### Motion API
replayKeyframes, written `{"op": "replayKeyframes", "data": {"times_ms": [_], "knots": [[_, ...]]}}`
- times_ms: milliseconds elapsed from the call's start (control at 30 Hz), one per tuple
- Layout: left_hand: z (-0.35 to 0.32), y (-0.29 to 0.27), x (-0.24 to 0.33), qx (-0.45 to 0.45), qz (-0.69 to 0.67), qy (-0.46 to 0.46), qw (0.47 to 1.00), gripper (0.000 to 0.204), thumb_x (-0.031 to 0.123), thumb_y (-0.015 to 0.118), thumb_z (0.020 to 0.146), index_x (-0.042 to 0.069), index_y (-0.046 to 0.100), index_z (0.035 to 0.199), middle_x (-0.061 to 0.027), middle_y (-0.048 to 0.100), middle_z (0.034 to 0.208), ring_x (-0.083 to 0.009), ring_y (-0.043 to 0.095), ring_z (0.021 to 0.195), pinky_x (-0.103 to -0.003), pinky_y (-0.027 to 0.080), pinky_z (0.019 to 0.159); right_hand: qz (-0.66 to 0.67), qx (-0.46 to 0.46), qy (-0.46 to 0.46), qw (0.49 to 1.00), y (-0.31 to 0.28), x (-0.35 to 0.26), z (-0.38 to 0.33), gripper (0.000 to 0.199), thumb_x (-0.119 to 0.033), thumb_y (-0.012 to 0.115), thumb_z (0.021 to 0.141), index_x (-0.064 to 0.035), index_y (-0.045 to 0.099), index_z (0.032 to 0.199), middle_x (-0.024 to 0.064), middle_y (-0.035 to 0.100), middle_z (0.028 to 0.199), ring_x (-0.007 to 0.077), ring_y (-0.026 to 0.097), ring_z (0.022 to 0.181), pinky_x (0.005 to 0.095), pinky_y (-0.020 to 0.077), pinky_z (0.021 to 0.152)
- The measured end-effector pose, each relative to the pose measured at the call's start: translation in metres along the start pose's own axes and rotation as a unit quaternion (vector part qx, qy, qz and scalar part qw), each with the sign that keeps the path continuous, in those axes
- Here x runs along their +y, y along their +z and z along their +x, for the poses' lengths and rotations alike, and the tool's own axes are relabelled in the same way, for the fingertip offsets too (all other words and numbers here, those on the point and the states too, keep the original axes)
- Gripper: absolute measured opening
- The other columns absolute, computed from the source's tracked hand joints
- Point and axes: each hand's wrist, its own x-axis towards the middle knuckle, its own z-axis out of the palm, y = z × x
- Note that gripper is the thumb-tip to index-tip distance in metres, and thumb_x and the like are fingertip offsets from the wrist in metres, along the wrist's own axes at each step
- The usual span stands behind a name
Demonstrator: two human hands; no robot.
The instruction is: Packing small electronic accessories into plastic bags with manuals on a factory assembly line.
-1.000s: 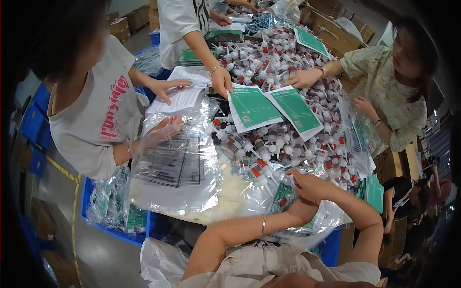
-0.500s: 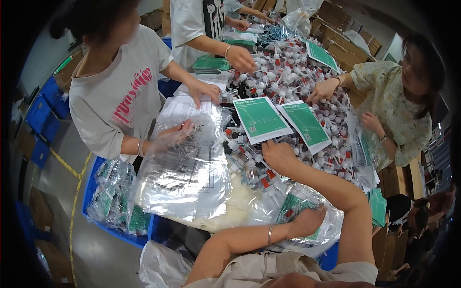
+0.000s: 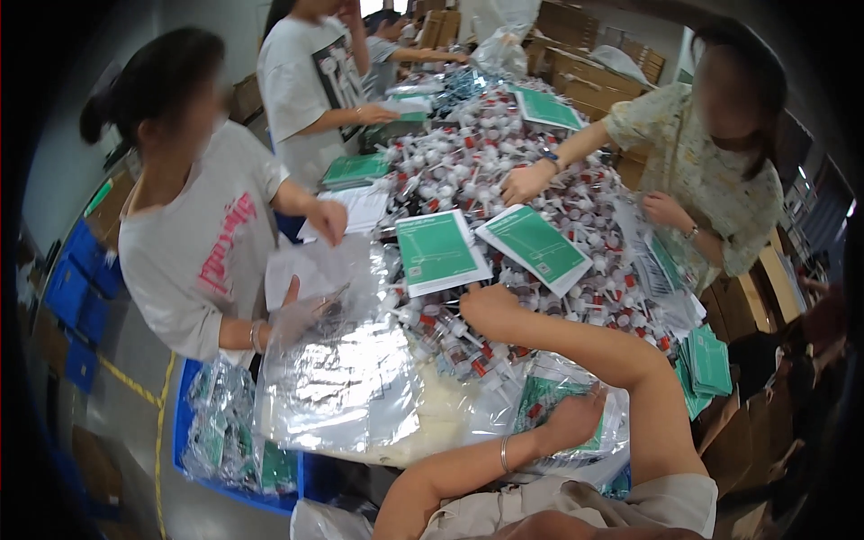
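Hands of the wearer reach over a crowded surface (image 3: 423, 432). Nearest, the left hand (image 3: 571, 418) lies flat, fingers spread, on a clear plastic bag (image 3: 576, 396) holding a green leaflet and small vials. Beyond it, the right hand (image 3: 486, 308) curls, fingers closed, into a heap of red-capped vials (image 3: 504, 171). Two green booklets (image 3: 486, 247) lie on the heap just past it. Farther off, other people sort vials; a blue crate (image 3: 225, 432) at left holds filled bags.
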Motion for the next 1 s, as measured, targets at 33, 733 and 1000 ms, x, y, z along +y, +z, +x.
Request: {"op": "replayKeyframes", "data": {"times_ms": [33, 733, 1000], "knots": [[0.002, -0.008, 0.002, -0.001, -0.010, -0.011, 1.000, 0.053, 0.010, 0.050, 0.072, -0.015, 0.043, 0.119, -0.0364, 0.049, 0.116, -0.0307, 0.063, 0.063, -0.034, 0.051, 0.053, -0.001, 0.005, 0.015, 1.000, -0.003, 0.002, -0.001, 0.015, -0.009, 0.061, 0.068, 0.0002, 0.067, 0.078, 0.0211, 0.064, 0.082, 0.0297, 0.065, 0.072, 0.0419, 0.0526, 0.058], [0.005, -0.012, 0.003, -0.089, -0.010, -0.063, 0.994, 0.053, 0.016, 0.054, 0.078, -0.003, 0.042, 0.126, -0.0281, 0.049, 0.121, -0.0304, 0.064, 0.068, -0.039, 0.052, 0.057, 0.256, 0.192, 0.192, 0.928, -0.054, 0.080, -0.113, 0.019, -0.012, 0.059, 0.078, 0.0001, 0.048, 0.087, 0.0140, 0.058, 0.076, 0.0337, 0.058, 0.065, 0.0441, 0.0459, 0.062], [0.002, -0.013, 0.003, -0.042, -0.035, -0.036, 0.998, 0.051, 0.016, 0.056, 0.078, -0.002, 0.044, 0.124, -0.0273, 0.051, 0.119, -0.0289, 0.064, 0.069, -0.037, 0.052, 0.057, 0.127, 0.145, 0.149, 0.970, -0.012, 0.099, -0.065, 0.039, -0.016, 0.070, 0.069, 0.0060, 0.051, 0.094, 0.0188, 0.062, 0.074, 0.0338, 0.063, 0.071, 0.0428, 0.0485, 0.060]]}}
